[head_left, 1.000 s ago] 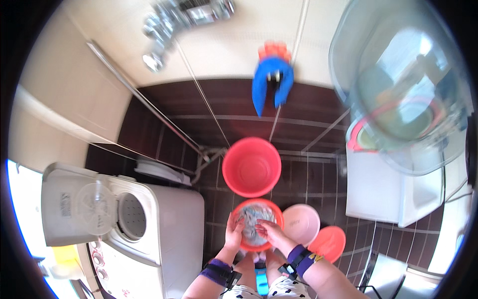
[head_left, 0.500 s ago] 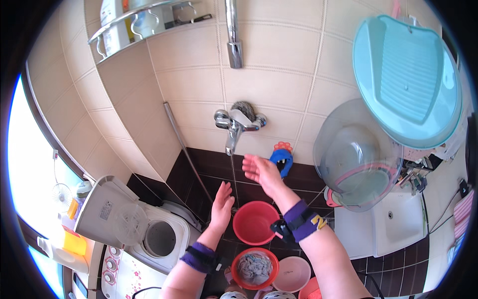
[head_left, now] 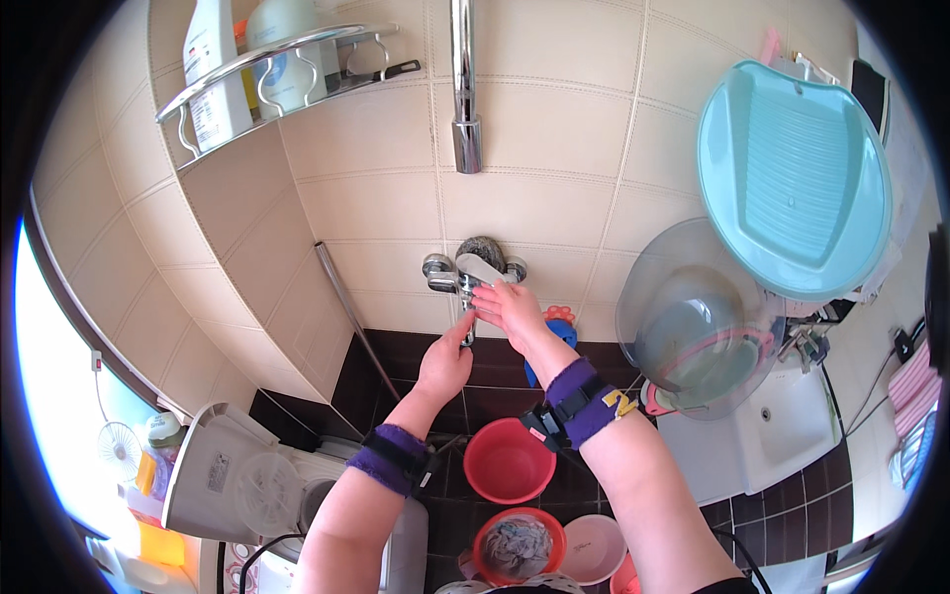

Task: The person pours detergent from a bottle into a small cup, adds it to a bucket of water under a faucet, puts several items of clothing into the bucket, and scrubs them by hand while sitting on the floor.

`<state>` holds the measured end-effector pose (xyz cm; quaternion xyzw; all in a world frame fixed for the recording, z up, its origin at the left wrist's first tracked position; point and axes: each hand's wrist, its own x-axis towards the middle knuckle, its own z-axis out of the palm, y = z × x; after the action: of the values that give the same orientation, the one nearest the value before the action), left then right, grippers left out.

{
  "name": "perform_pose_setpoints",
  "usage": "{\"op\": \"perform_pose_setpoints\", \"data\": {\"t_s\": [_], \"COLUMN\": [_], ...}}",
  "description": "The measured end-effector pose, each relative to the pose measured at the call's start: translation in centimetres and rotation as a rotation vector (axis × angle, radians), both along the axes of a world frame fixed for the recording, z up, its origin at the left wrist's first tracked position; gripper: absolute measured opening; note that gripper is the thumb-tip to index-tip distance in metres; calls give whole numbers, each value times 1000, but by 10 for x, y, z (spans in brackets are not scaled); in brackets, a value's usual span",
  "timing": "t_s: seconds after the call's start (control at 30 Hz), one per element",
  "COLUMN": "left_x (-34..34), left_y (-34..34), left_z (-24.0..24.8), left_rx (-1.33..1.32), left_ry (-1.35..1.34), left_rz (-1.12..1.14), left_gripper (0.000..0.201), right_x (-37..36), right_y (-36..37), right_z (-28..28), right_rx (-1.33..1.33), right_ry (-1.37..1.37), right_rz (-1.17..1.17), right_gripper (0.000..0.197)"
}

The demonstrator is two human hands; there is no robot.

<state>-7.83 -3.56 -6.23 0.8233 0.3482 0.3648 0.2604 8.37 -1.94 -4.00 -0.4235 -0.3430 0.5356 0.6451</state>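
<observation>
A chrome wall tap [head_left: 450,279] with a lever handle is fixed to the tiles ahead of me. My right hand [head_left: 513,312] is at its spout, fingers stretched out and overlapping the metal. Just below and to the left, my left hand [head_left: 445,364] points its fingers up at the spout end; neither hand shows anything in it. Whether the fingers touch the spout, I cannot tell. Purple wristbands circle both forearms. Beneath stands a red basin [head_left: 510,460]. Nearer me, an orange-red basin [head_left: 559,540] holds wet grey cloth [head_left: 519,546].
A pale pink basin [head_left: 594,547] sits beside the cloth basin. At left is a washing machine with a raised lid [head_left: 213,475]. A turquoise washboard basin [head_left: 792,178] and a clear tub [head_left: 653,307] hang at right above a white sink [head_left: 792,426]. Bottles stand on a corner shelf [head_left: 287,49].
Both hands have risen to the tap spout and come closer together. The thin water stream seen earlier below the spout no longer shows clearly. The view has tilted upward.
</observation>
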Motion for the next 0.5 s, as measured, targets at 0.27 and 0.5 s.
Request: {"op": "perform_pose_setpoints", "data": {"t_s": [0.27, 0.5], "left_x": [1, -1], "left_y": [1, 6], "left_z": [1, -3], "left_rx": [-6, 23], "left_ry": [45, 69], "left_rz": [-14, -21], "left_gripper": [58, 60], "right_x": [0, -1], "right_y": [3, 1], "right_z": [6, 10], "right_rx": [-57, -54], "right_ry": [-3, 0], "right_rz": [-2, 2], "right_gripper": [44, 43]}}
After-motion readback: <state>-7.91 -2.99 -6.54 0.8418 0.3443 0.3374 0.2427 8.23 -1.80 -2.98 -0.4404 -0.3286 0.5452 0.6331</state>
